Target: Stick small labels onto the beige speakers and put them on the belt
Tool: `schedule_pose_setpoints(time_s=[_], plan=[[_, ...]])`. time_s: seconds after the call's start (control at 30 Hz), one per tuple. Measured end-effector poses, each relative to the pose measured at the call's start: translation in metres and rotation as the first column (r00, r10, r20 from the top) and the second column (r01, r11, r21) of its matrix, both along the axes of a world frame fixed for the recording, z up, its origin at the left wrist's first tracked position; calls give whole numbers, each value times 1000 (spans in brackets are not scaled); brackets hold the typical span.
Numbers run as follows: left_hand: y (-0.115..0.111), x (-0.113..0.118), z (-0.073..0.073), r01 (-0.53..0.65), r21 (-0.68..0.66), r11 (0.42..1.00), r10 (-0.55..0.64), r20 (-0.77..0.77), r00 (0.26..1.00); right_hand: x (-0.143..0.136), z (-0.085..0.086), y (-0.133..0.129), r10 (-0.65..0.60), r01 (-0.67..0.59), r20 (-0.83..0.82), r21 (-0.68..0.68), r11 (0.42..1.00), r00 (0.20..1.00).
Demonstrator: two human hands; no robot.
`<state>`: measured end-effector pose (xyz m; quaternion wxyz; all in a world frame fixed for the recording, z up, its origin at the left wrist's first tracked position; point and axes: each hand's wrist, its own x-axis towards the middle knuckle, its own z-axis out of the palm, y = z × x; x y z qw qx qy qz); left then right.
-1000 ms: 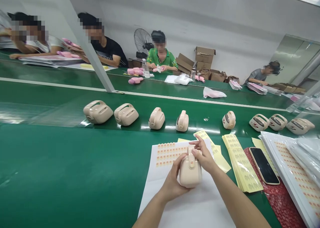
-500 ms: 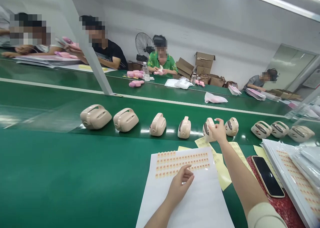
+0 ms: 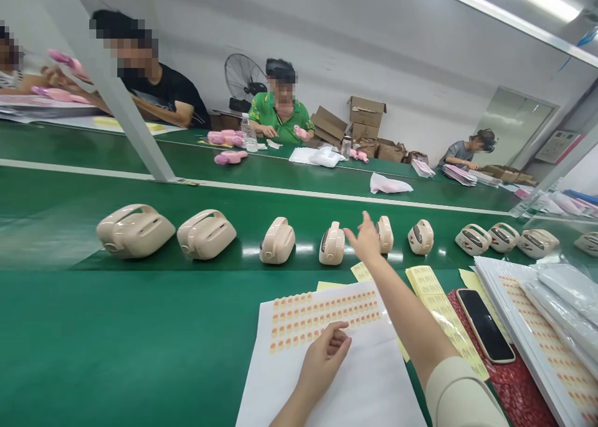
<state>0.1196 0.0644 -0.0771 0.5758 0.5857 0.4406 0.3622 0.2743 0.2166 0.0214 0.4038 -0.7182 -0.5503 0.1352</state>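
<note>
Several cream handled devices stand in a row on the green belt. My right hand [image 3: 365,239] reaches out between one cream device [image 3: 332,245] and another device [image 3: 385,235], which it partly covers; its fingers are spread and nothing shows in them. A white sheet [image 3: 346,377] with rows of small orange stickers [image 3: 299,320] lies before me. Over its sticker rows hovers or rests my left hand [image 3: 324,358], fingers curled with the thumb near the index finger; whether something small is between them is too small to tell.
Yellow label strips [image 3: 436,302], a phone [image 3: 486,325] on red wrap and a stack of sticker sheets [image 3: 537,327] lie at the right. A slanted metal post [image 3: 116,90] rises at the left. Across the belt, people sit with pink items [image 3: 230,158].
The view has shifted right. My right hand has moved left, away from the device it was touching, and its fingers have spread. My left hand stays over the sheet.
</note>
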Motion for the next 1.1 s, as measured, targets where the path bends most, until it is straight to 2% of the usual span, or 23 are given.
schedule_pose_setpoints(time_s=[0.03, 0.13, 0.2, 0.27, 0.3, 0.37, 0.4, 0.43, 0.47, 0.5, 0.53, 0.6, 0.67, 0.7, 0.73, 0.8, 0.9, 1.0, 1.1], plan=[[0, 0, -1, -9, 3, 1000, 9, 21, 1000, -17, -3, 3, 46, -55, -142, -62, 997, 989], [2, 0, -4, -83, -50, 995, 90, 158, 983, -53, -12, 9, 49, -86, -272, -124, 989, 961], [6, -3, -3, -141, -163, 976, 182, 270, 946, -60, -12, 4, 47, -83, -295, -111, 990, 954], [12, -7, 0, -162, -320, 933, 281, 370, 886, -58, -10, -11, 84, -113, -429, -43, 993, 899], [14, -9, 3, -154, -395, 906, 329, 427, 842, -55, -9, -22, 116, -139, -547, 1, 990, 829], [17, -13, 7, -75, -503, 861, 396, 571, 719, -50, -9, -50, 171, -193, -788, 67, 979, 591], [17, -15, 9, -21, -513, 858, 406, 653, 640, -48, -11, -65, 173, -229, -869, 71, 971, 463], [15, -17, 9, 35, -492, 870, 392, 733, 555, -47, -14, -81, 157, -275, -916, 53, 960, 370], [13, -19, 9, 84, -452, 888, 364, 803, 471, -47, -19, -96, 137, -325, -939, 28, 945, 317], [11, -22, 8, 128, -409, 904, 330, 855, 401, -46, -24, -111, 122, -362, -945, 4, 932, 305], [9, -25, 7, 170, -372, 913, 298, 890, 347, -44, -30, -124, 120, -384, -935, -18, 923, 333], [6, -30, 2, 250, -340, 907, 264, 919, 294, -34, -39, -144, 147, -352, -858, -42, 935, 492], [7, -35, -2, 274, -336, 901, 265, 927, 264, -13, -46, -156, 121, -198, -667, -41, 979, 735], [8, -36, -3, 265, -336, 904, 273, 930, 248, 0, -49, -159, 56, -89, -543, -35, 995, 838], [9, -37, -4, 245, -337, 909, 284, 931, 228, 14, -51, -161, -40, 27, -422, -36, 999, 906], [11, -37, -1, 201, -354, 914, 316, 928, 197, 41, -56, -160, -212, 200, -269, -73, 977, 939], [11, -37, 7, 124, -407, 905, 373, 899, 229, 63, -66, -155, -316, 296, -207, -120, 948, 926], [8, -35, 17, 7, -482, 876, 445, 814, 373, 66, -75, -150, -338, 320, -177, -123, 939, 924], [5, -32, 24, -55, -533, 844, 485, 718, 499, 65, -79, -148, -332, 317, -181, -109, 942, 926]])
